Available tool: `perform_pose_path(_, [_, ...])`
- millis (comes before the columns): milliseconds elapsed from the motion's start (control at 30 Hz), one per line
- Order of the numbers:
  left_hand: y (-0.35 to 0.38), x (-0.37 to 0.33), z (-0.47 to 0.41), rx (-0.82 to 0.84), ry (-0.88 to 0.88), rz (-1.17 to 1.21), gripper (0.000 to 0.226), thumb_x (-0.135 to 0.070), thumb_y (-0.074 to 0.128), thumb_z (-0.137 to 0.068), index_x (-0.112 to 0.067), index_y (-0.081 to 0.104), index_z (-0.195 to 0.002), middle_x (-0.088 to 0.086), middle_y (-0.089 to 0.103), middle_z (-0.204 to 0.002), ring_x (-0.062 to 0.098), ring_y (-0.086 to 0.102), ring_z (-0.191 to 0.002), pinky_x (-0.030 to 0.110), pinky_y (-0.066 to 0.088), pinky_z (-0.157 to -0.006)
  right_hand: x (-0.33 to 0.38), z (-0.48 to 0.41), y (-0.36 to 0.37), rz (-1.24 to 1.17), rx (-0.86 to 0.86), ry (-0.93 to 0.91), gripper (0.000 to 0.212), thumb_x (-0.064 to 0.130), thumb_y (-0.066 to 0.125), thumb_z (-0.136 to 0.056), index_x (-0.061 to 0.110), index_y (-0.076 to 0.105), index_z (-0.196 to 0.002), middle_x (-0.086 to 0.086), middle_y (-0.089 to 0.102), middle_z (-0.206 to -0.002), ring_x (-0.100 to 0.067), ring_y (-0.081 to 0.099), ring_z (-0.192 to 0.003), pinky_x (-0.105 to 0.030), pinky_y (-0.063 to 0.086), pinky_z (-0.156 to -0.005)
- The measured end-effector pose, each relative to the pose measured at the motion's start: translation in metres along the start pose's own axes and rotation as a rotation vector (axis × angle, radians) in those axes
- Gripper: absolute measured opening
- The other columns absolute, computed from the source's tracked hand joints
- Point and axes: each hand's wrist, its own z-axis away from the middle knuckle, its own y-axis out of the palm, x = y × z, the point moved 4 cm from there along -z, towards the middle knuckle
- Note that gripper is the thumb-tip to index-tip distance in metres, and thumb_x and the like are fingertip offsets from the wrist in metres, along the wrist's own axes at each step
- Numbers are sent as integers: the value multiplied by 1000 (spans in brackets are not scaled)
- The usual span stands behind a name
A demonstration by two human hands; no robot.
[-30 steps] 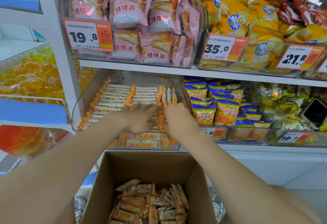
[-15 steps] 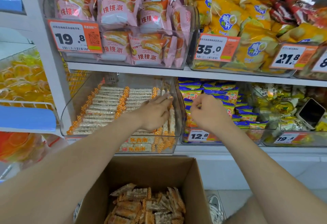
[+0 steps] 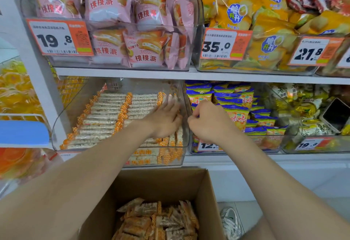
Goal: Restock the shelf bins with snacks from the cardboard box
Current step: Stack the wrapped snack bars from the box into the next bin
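clear plastic bin [image 3: 62, 118] on the lower shelf [image 3: 236, 158] holds two neat rows of snack bars [image 3: 106, 114] lying flat. one left hand [image 3: 164, 120] rests with fingers spread on bars at the bin's right side. one right hand [image 3: 208, 122] is curled just beside it, before the next bin [image 3: 265, 145]; if it holds something i cannot tell. one cardboard box [image 3: 161, 183] below holds more bars [image 3: 159, 220].

The left hand [image 3: 166, 119] is pressing spread fingers onto the snack bars [image 3: 106, 118] in the clear bin [image 3: 63, 124]; the right hand [image 3: 208, 123] is hanging curled just beside it.
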Motion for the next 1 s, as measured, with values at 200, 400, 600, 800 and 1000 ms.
perform_pose_path(200, [11,-1,-8,71,-51,-25,67,-51,15,-110,-24,-8,-167,-3,-17,-174,19,-18,-159,45,-12,-127,4,9,2,56,10,-9,22,28,54,-101,15,53,-117,-6,62,-94,-27,66,-80,-35,55,-69])
perform_pose_path(400, [-32,-2,53,-234,90,142,50,-30,40,-101,-10,51,-145,15,54,-144,36,46,-139,46,39,-114,14,40,-10,-30,17,-151,25,21,49,-103,6,68,-96,-16,70,-72,-23,61,-55,-38,53,-55])
perform_pose_path(600, [-43,-20,182,-334,218,72,12,-24,52,-102,-29,63,-99,-14,60,-75,4,56,-71,21,38,-63,16,97,30,15,570,-245,24,30,49,-108,16,69,-112,-2,77,-85,-8,69,-65,-24,52,-59])
perform_pose_path(800, [61,9,228,118,95,42,14,-31,52,-100,-31,66,-104,-14,67,-88,8,63,-80,37,55,-77,9,131,93,263,789,-284,34,27,46,-107,15,68,-129,4,71,-110,-20,66,-105,-37,54,-96])
perform_pose_path(1000, [166,36,231,275,-130,260,32,-30,54,-104,-28,59,-136,-4,68,-118,15,66,-103,35,58,-87,-50,113,186,302,790,-75,34,16,46,-100,2,75,-110,-22,73,-118,-35,70,-89,-44,58,-79])
